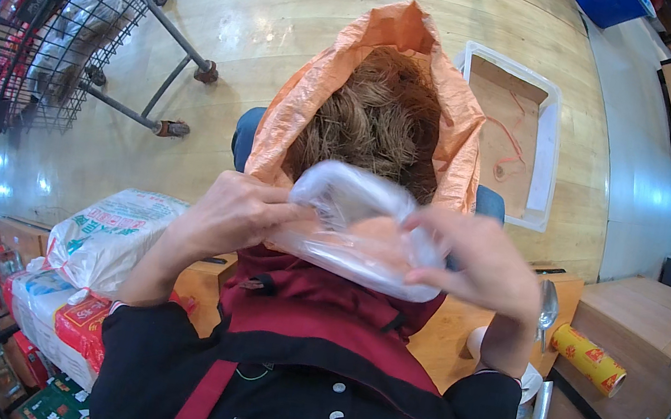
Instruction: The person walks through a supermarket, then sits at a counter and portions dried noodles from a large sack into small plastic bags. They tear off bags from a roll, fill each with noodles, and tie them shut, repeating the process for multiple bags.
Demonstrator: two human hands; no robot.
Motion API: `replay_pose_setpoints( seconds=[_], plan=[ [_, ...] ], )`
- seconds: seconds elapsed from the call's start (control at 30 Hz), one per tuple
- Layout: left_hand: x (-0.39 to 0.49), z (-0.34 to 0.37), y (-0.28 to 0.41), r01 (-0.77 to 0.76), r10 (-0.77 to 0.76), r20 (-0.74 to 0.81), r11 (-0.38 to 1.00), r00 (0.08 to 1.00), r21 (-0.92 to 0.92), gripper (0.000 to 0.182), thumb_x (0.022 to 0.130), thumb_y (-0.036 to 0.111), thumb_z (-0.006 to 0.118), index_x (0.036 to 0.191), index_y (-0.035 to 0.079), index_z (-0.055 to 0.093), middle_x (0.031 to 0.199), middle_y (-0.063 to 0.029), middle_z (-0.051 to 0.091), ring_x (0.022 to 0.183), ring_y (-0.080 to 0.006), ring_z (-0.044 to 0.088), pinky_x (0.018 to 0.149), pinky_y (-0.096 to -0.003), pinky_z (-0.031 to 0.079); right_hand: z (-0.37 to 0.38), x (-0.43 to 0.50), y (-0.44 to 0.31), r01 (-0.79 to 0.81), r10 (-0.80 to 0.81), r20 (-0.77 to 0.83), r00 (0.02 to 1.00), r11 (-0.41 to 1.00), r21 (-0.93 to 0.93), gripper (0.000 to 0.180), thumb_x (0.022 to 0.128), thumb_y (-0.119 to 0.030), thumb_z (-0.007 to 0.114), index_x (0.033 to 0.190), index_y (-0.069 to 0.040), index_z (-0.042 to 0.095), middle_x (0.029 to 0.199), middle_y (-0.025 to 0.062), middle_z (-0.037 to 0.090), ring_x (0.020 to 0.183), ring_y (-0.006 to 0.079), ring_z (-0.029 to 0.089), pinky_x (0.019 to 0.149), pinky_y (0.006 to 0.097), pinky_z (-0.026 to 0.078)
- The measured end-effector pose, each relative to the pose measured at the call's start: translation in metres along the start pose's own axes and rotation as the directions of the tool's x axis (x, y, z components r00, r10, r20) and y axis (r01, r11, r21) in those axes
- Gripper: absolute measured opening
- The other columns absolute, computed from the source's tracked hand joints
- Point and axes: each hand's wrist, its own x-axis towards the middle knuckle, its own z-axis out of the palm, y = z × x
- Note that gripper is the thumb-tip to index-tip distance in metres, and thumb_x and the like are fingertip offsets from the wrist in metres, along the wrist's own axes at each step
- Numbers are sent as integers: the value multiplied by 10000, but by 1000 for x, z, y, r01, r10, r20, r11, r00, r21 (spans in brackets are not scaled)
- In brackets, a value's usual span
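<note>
A clear plastic bag (pixel 359 266) is spread between my hands, its rim rolled outward and its mouth facing up. My left hand (pixel 249 212) pinches the bag's left edge between thumb and fingers. On the opposite edge, my right hand (pixel 472 257) is blurred, with the plastic between its thumb and fingers. Just beyond the bag stands an orange woven sack (pixel 297 118), its mouth wide apart and its sides folded down. Brown, stringy dried material (pixel 376 117) fills the sack; I cannot tell its kind. The bag overlaps the sack's near rim.
A white plastic tub (pixel 544 157) with loose orange strips lies right of the sack. A wire shopping cart (pixel 73 36) stands at left. Near my left arm is a filled white sack (pixel 108 233). A metal scoop (pixel 548 306) and a yellow film roll (pixel 588 359) lie at right.
</note>
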Motion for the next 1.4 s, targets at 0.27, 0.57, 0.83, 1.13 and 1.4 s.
replay_pose_setpoints(
  seconds=[0.27,0.57,0.83,1.13,1.4],
  plan=[
    [3,5,30,-456,445,-110,882,889,-120,178,740,154,618,914,120,621,803,-9,575,702,-154,609,545,-278,514,-8,76,38,-389,343,-316,885,916,-96,340,883,-319,636,907,20,632,771,156,652,712,225,638,671,348,491],
    [13,25,27,-457,434,-184,882,882,-113,160,724,175,607,876,128,597,926,-30,605,893,-184,630,797,-306,537,82,78,9,-393,419,10,908,858,-332,720,668,-514,744,1056,50,523,664,227,628,661,394,646,611,464,520],
    [6,21,22,-349,330,-220,935,918,-53,192,707,141,624,888,100,577,962,-31,573,615,-111,594,494,-268,488,44,73,33,-434,418,-119,901,864,-253,615,648,-338,721,1153,-34,544,756,218,645,758,349,653,703,434,518],
    [0,2,14,-259,244,-133,960,961,-106,171,695,124,621,858,85,588,877,-31,572,622,-143,608,509,-290,498,3,130,44,-433,402,-235,885,896,-99,683,762,-612,641,1031,15,630,920,199,658,885,311,651,789,416,518],
    [6,-6,6,-221,247,-213,965,945,140,119,685,124,613,794,77,600,881,-26,614,695,-139,626,592,-275,503,91,176,16,-392,276,-302,912,802,-451,832,590,-456,810,1149,42,446,1173,229,475,1074,379,510,793,471,505]
  ],
)
